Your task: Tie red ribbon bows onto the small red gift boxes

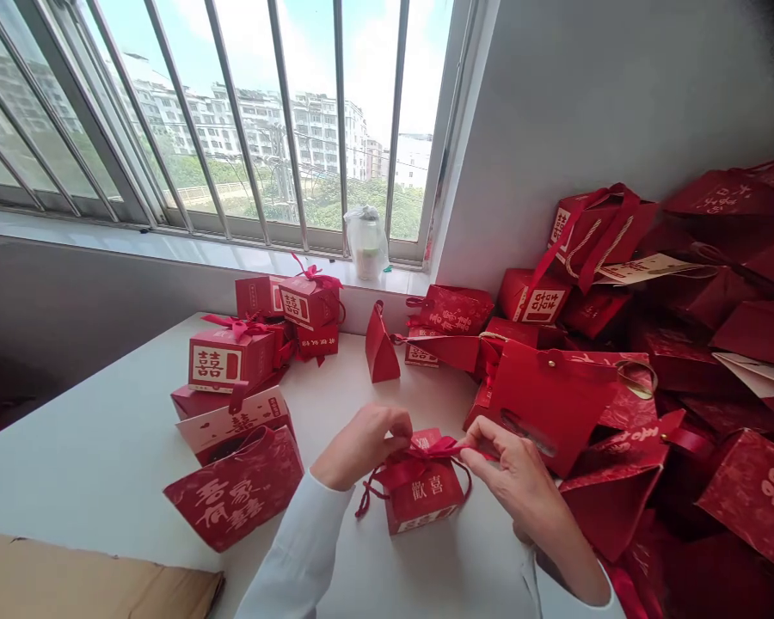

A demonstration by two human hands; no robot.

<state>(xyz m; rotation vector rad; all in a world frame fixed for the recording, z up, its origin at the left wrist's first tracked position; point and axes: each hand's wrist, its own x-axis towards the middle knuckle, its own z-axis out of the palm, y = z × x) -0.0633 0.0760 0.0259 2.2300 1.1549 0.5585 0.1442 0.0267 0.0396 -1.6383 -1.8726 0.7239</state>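
Note:
A small red gift box (426, 494) with pale characters stands on the white table (129, 430), between my two hands. Across its top lies a red ribbon bow (419, 460), and dark red cords hang at its sides. My left hand (367, 443) is closed at the bow's left side, fingertips pinching the ribbon. On the right, my right hand (516, 473) pinches the ribbon's other part between thumb and fingers.
Red boxes (232, 357) and a dark red bag (242, 490) stand at left. A large pile of red boxes (677, 327) fills the right. Cardboard (83, 580) lies at front left. A bagged cup (367, 249) sits on the sill by the barred window.

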